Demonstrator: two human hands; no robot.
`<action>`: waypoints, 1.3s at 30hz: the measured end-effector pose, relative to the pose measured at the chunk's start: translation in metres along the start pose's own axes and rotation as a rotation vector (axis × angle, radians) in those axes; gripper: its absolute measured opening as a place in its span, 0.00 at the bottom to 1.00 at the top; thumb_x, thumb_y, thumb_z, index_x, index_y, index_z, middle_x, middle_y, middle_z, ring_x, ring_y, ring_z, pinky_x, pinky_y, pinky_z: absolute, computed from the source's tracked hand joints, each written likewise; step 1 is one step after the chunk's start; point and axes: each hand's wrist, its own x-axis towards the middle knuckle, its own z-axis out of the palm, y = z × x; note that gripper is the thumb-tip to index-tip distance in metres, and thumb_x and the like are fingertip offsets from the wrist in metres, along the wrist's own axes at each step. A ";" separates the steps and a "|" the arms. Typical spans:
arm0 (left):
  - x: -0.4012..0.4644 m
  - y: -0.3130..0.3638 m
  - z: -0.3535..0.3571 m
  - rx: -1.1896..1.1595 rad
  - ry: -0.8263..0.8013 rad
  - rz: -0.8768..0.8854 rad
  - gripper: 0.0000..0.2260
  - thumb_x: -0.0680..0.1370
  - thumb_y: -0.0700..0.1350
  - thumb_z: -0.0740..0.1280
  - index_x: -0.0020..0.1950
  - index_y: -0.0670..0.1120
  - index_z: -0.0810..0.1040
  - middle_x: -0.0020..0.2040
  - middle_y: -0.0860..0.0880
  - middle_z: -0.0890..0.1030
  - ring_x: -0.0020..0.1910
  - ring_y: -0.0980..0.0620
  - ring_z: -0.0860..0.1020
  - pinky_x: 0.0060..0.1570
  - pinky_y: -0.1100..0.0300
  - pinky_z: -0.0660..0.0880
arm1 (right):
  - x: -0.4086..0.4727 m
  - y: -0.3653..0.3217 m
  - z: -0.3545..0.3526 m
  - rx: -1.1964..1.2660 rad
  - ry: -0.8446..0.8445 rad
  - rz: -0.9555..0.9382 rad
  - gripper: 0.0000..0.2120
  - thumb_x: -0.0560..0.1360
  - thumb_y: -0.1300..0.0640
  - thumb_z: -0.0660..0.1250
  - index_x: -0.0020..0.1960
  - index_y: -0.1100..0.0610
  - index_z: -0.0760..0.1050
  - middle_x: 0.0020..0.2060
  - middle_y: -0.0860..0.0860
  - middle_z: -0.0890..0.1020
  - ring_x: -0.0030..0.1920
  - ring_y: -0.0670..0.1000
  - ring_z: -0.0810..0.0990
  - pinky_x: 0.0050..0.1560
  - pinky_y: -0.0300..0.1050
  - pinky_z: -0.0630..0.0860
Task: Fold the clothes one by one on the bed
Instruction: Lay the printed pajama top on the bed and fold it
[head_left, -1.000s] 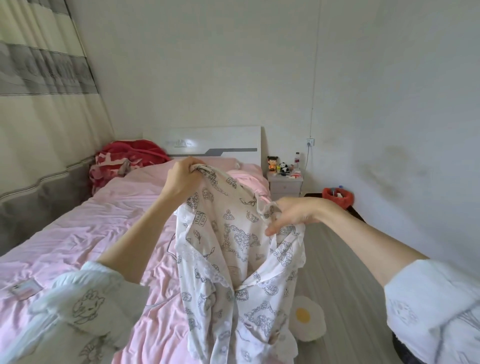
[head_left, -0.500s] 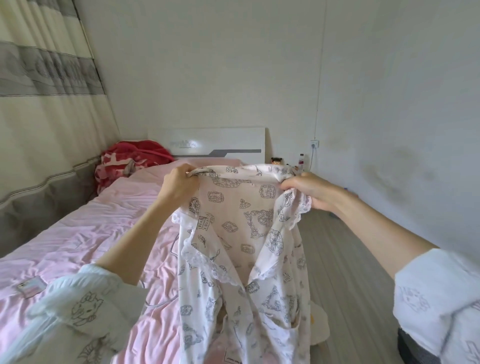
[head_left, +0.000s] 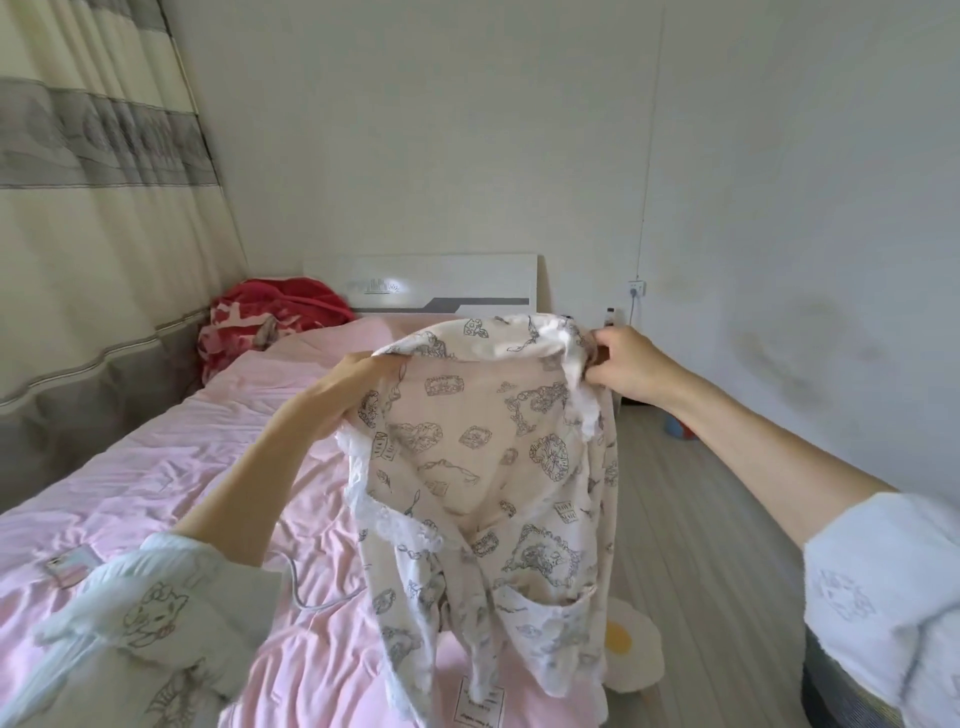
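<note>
Now the patterned pyjama top (head_left: 483, 467) hangs spread above the pink bed (head_left: 156, 467), wider than a second ago. Left hand (head_left: 358, 384), at 9 o'clock of the top, pinches one shoulder; right hand (head_left: 623, 364), at 2 o'clock, has moved outward and grips the other. Judged ready for laying flat.

White walls (head_left: 467, 130), striped curtain (head_left: 93, 208)
</note>
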 end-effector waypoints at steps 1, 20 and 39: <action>-0.002 -0.003 -0.005 -0.012 -0.073 0.008 0.15 0.78 0.50 0.63 0.61 0.43 0.75 0.47 0.44 0.82 0.45 0.45 0.81 0.46 0.50 0.79 | 0.000 0.002 0.001 0.007 0.024 0.000 0.05 0.72 0.67 0.67 0.48 0.63 0.77 0.41 0.56 0.77 0.43 0.53 0.74 0.40 0.43 0.68; -0.003 -0.044 -0.024 0.302 -0.103 0.117 0.06 0.77 0.38 0.66 0.45 0.34 0.77 0.38 0.42 0.73 0.33 0.51 0.69 0.30 0.67 0.67 | 0.010 -0.004 0.038 0.015 0.467 0.014 0.20 0.82 0.58 0.54 0.31 0.51 0.62 0.27 0.49 0.69 0.27 0.46 0.67 0.25 0.33 0.64; 0.008 -0.113 -0.060 0.669 -0.375 0.074 0.07 0.75 0.46 0.69 0.47 0.46 0.73 0.42 0.49 0.75 0.39 0.51 0.72 0.39 0.63 0.69 | -0.014 0.034 0.083 -0.465 0.321 -0.101 0.19 0.71 0.47 0.48 0.33 0.58 0.70 0.25 0.54 0.73 0.30 0.56 0.71 0.32 0.44 0.61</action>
